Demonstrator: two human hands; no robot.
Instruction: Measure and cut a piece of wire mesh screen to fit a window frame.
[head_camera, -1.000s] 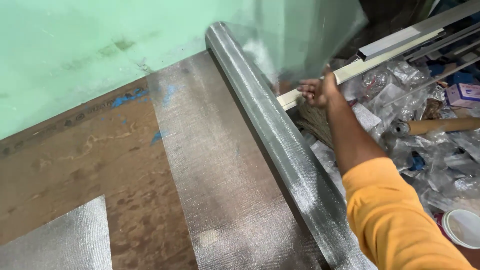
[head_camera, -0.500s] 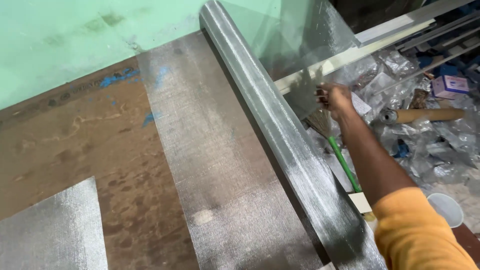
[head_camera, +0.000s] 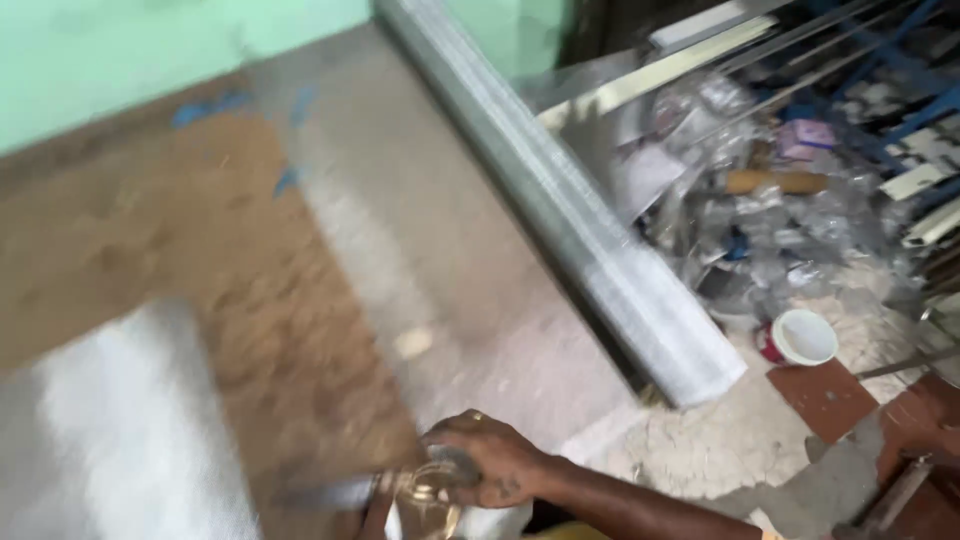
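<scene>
The frame is motion-blurred. My right hand (head_camera: 490, 462), with a ring on one finger, is at the bottom middle on the near edge of the brown table (head_camera: 150, 250). It is closed on what looks like a pair of scissors (head_camera: 400, 492) with brassy handles and a dark blade pointing left. A long roll of silver wire mesh (head_camera: 570, 210) lies diagonally along the table's right edge, and its unrolled sheet (head_camera: 430, 260) is spread flat just beyond my hand. A second pale mesh piece (head_camera: 130, 440) lies at the near left. My left hand is out of sight.
A green wall (head_camera: 150, 50) runs behind the table. On the floor to the right is a heap of clear plastic and scrap (head_camera: 780, 220), metal bars (head_camera: 680, 60), a red and white cup (head_camera: 800, 338), and red tiles (head_camera: 840, 395).
My right hand pulled back from the clutter beyond the roll to the table's near edge and now holds the scissors. The view swung right and down.
</scene>
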